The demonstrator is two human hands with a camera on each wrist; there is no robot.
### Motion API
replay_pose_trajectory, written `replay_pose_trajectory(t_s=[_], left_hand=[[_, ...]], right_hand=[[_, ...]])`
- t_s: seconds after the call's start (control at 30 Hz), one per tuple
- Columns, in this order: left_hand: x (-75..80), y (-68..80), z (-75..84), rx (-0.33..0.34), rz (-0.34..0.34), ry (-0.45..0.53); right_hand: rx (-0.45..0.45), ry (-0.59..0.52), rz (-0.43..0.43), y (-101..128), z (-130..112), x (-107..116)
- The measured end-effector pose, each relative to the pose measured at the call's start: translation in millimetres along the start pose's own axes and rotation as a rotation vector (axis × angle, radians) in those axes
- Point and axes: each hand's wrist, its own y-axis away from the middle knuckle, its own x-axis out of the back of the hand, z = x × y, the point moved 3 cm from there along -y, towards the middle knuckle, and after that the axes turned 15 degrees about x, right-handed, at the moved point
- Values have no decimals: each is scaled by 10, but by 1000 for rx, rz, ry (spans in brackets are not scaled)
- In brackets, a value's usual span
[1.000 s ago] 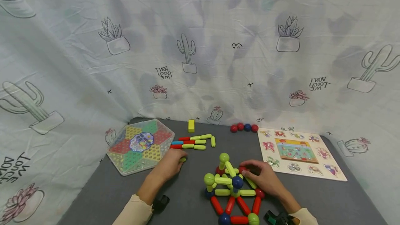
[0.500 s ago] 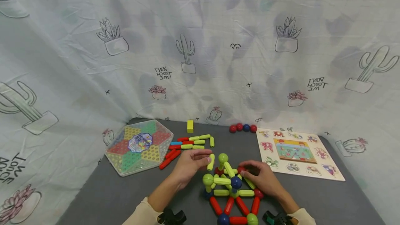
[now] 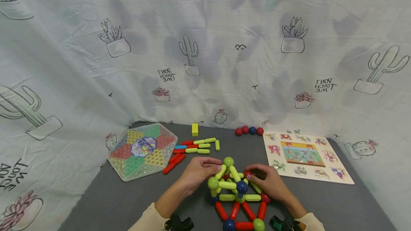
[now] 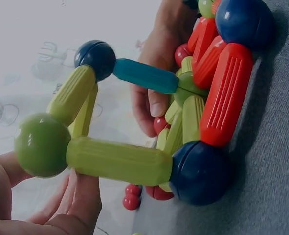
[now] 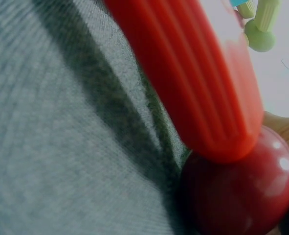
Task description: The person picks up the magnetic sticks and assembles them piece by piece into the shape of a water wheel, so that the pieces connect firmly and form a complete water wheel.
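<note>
A structure of magnetic sticks and balls stands on the grey table near the front edge. My left hand pinches a light green stick and holds it against the structure, between a green ball and the top green ball. On the structure's right side, my right hand grips it at a red ball. The left wrist view shows the green ball, a green stick, a blue ball and my left fingers. A red stick on a red ball fills the right wrist view.
A hexagonal game box lies at the left. Beside it are loose sticks and two red sticks. At the back are a yellow block and a row of balls. A puzzle board lies at the right. A printed curtain hangs behind.
My left hand has picked a green stick from the loose pile and carried it right to the structure. Two red sticks were pulled out of the pile. The right hand has stayed put.
</note>
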Motion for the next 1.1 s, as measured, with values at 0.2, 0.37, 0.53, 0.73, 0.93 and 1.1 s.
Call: replay_pose_trajectory(t_s=[0.2, 0.37, 0.53, 0.73, 0.93, 1.1], left_hand=[[-16, -32, -15, -29, 2, -14], [46, -44, -33, -53, 10, -72], [86, -233, -152, -120, -28, -257], [24, -443, -263, -207, -117, -502], [8, -476, -229, -329, -41, -601], [29, -444, -225, -380, 6, -612]], right_hand=[[-5, -8, -6, 5, 7, -12], [7, -12, 0, 1, 6, -17], [64, 91, 78, 24, -35, -21], [182, 458, 203, 125, -461, -108], [55, 391, -55, 209, -809, -308], [-35, 379, -91, 215, -835, -459]])
